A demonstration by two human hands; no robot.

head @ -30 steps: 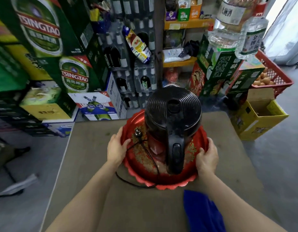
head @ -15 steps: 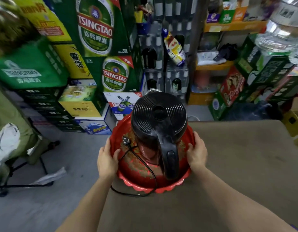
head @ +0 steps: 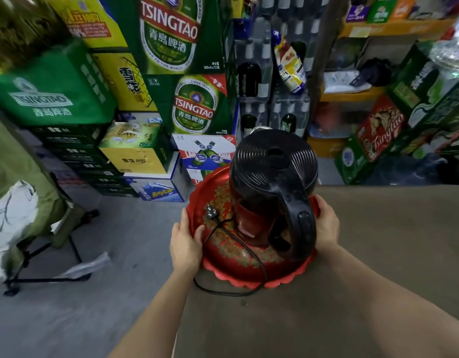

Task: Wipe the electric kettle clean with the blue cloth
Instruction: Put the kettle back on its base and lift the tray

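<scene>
Tray (head: 251,276) with kettle (head: 273,177) now shifted to bench (head: 378,241) left corner, partly overhanging. Left hand (head: 185,244), right hand (head: 326,223): each grip closed on tray rim. Blue cloth gone from view. Wiping not started.

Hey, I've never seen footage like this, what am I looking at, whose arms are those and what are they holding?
This is one picture from a camera worn on a person's head, looking down at their own bare arms. There is no machine. The left hand and right hand each grip an edge of a red tray, which sits at the corner of a brown table. On the tray stands a black kettle; its cord trails over the tray's rim, and its plug lies on the tray. Behind are stacked beer cases. No blue cloth is visible.
</scene>
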